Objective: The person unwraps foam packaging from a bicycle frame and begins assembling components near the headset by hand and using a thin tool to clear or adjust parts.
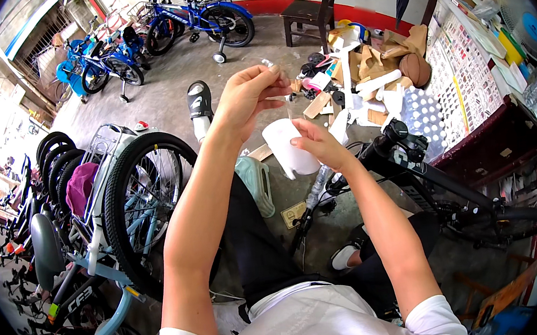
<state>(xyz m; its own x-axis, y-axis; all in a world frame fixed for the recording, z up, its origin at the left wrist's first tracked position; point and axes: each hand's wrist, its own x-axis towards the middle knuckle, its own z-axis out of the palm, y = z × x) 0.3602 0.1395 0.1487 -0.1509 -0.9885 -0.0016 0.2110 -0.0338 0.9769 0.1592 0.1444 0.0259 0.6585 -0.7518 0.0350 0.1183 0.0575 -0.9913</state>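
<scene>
My right hand (324, 146) grips a white, rounded, cup-like piece (284, 145) by its right side. The lower edge of this piece looks ragged, and its kind is unclear. Above it and a little to the left, my left hand (249, 99) is raised with thumb and fingers pinched together. A small pale bit pokes out over those fingertips, too small to name. Something thin and pale seems to run between the pinch and the top of the white piece. Below my hands is a pale green plastic object (255, 185) on the floor.
A black bicycle (440, 179) lies close by on the right. To the left, a bicycle wheel (149, 213) stands among several packed bikes. Cardboard and wrapping scraps (369, 68) cover the floor ahead, near a wooden chair (311, 12). Blue children's bikes (204, 18) stand farther off.
</scene>
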